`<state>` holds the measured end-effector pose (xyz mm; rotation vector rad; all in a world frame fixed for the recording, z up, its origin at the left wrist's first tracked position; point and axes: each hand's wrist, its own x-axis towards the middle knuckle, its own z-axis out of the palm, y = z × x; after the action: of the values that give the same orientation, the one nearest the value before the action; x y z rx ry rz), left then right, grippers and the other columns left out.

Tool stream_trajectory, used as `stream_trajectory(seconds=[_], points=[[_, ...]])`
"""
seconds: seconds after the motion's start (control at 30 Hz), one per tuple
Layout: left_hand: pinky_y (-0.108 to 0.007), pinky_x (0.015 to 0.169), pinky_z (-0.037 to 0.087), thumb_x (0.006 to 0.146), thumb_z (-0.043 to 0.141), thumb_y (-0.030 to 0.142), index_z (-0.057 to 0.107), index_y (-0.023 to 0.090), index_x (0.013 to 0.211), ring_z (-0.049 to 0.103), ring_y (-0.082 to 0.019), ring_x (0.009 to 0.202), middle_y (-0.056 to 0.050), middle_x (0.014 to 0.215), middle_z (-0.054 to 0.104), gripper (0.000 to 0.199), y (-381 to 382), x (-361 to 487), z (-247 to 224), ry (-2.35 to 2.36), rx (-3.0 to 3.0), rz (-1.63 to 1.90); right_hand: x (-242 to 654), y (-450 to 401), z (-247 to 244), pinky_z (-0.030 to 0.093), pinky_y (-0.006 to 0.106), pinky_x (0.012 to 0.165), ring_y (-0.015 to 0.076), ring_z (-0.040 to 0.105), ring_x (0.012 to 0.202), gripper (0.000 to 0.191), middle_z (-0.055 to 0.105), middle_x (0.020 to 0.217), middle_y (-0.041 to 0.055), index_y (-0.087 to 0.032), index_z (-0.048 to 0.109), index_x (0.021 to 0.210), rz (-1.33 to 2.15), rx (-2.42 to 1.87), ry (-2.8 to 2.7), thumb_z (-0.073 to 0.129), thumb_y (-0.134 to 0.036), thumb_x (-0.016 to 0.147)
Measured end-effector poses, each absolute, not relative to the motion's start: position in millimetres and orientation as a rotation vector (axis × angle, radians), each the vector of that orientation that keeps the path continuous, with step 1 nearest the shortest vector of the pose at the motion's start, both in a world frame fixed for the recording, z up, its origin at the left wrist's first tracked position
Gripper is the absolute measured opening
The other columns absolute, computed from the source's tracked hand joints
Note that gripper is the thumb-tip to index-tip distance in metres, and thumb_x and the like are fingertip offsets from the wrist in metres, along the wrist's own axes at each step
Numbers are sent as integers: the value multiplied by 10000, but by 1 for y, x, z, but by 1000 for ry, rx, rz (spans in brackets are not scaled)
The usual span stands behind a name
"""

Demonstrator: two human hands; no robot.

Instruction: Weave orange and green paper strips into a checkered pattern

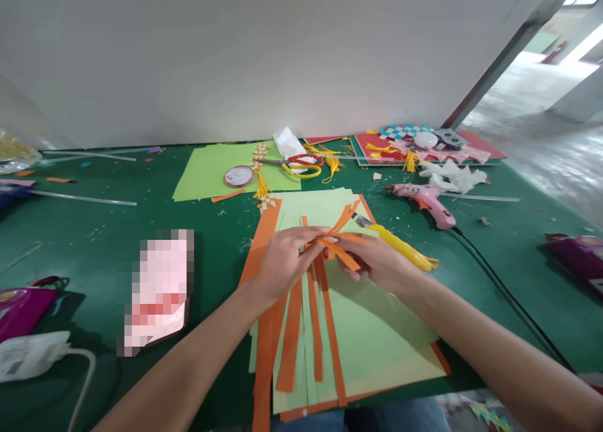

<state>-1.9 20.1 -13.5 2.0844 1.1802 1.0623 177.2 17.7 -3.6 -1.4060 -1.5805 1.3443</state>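
Note:
Over a stack of pale green paper [381,331], both hands meet at a small bundle of orange paper strips [343,253]. My left hand [293,251] pinches the strips between thumb and fingers. My right hand [372,259] has its fingers closed on the same strips from the right, their tips partly hidden. Several strip ends fan out up and to the right. Loose orange strips [291,344] and a narrow green strip [309,356] lie below the hands on the paper. A yellow-handled cutter [405,247] rests just beyond my right wrist.
Red-and-yellow scissors [301,165] and a round tin [239,176] lie on green paper [198,171] at the back. A pink glue gun [426,203] with a black cable is at the right. A blurred-out phone [162,287] lies left, near a white plug [32,355].

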Motion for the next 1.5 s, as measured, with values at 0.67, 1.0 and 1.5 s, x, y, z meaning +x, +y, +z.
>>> stream_trajectory(seconds=[0.67,1.0,1.5], points=[[-219,364,201,749,701,493,429,189,454,342,-77,397,32,438,429,504,24,6,-12,1321,1444,1016,199,34,7,447,379,881,225,589,994,58,654,964,56,-229,687,841,505,-1217,-1849,686,-276,807],[-228,403,179,749,698,500,294,210,454,277,-77,418,66,472,235,579,23,9,-11,1273,1527,945,192,30,1,452,360,855,204,597,913,80,653,876,46,-218,662,739,546,-1150,-1909,681,-212,817],[-206,436,364,787,669,466,286,221,522,726,-257,715,46,468,370,526,21,9,-15,1170,1420,774,192,28,6,439,337,805,177,578,795,135,654,799,14,-217,588,722,538,-1154,-1844,621,-194,851]])
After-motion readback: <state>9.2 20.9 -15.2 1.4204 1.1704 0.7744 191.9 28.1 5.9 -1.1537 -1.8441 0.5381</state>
